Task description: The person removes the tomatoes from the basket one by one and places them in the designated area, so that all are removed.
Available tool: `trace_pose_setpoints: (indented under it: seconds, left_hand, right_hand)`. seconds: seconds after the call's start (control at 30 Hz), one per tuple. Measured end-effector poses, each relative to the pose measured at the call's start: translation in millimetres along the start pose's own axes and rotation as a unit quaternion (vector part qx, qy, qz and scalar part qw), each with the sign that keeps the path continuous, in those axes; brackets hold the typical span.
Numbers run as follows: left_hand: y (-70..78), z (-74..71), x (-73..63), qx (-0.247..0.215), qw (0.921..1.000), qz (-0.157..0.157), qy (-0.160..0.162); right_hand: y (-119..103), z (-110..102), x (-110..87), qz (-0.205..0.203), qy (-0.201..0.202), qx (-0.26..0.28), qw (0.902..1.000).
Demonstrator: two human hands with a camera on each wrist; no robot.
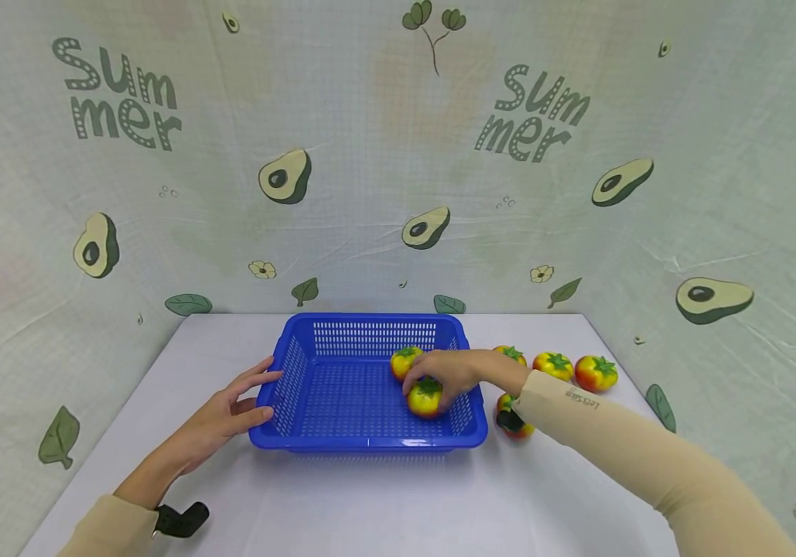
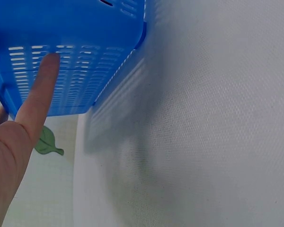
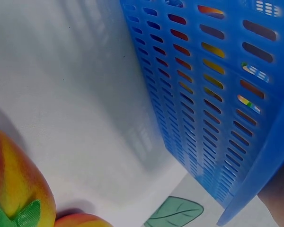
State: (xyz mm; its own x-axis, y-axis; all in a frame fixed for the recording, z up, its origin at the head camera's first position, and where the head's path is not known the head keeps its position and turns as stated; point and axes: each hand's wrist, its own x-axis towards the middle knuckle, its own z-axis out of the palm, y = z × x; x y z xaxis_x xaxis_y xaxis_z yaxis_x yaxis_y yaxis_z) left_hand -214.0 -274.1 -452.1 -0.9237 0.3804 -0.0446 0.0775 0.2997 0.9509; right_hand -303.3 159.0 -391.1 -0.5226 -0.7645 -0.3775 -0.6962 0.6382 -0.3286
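Observation:
A blue plastic basket [image 1: 342,444] with slotted walls stands on the white table. My right hand [image 1: 453,370] reaches over its right side and grips a yellow-and-red tomato [image 1: 424,402] with a green leafy top, low in the basket. Just behind it, another tomato [image 1: 404,360] lies inside, partly covered by my fingers. At the basket's left rim rests my left hand [image 1: 220,414], its fingers spread and fairly straight. In the left wrist view, one extended finger [image 2: 40,92] touches the slotted outer wall [image 2: 80,71]. Through the basket wall [image 3: 180,109] in the right wrist view, red and yellow patches show.
Right of the basket lie several more tomatoes, among them one at the far right [image 1: 596,374], one beside it [image 1: 553,365] and one under my right forearm [image 1: 519,429]. A printed cloth [image 1: 356,116] hangs behind and around the white table [image 1: 342,510].

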Motion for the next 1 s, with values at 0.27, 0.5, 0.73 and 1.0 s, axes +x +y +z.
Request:
trace_pose_setpoints:
  seconds: [0.27,0.5,0.73,1.0]
  left_hand:
    - [-0.1,-0.6,-0.3,-0.004,1.0,0.002,-0.003]
    - [0.3,-0.6,-0.2,-0.002,1.0,0.0,-0.003]
    - [-0.2,-0.6,0.3,0.002,1.0,-0.003,-0.003]
    - [0.6,0.1,0.2,0.007,1.0,-0.002,0.001]
  right_hand:
    - [0.8,1.7,0.5,0.011,0.002,0.003,0.9999]
    - [0.4,2.1,1.1,-0.003,-0.001,0.007,1.0]
    - [-1.7,1.4,0.6,-0.002,-0.007,0.013,0.9999]
    - [-0.8,2.2,-0.6,-0.009,-0.006,0.013,0.9999]
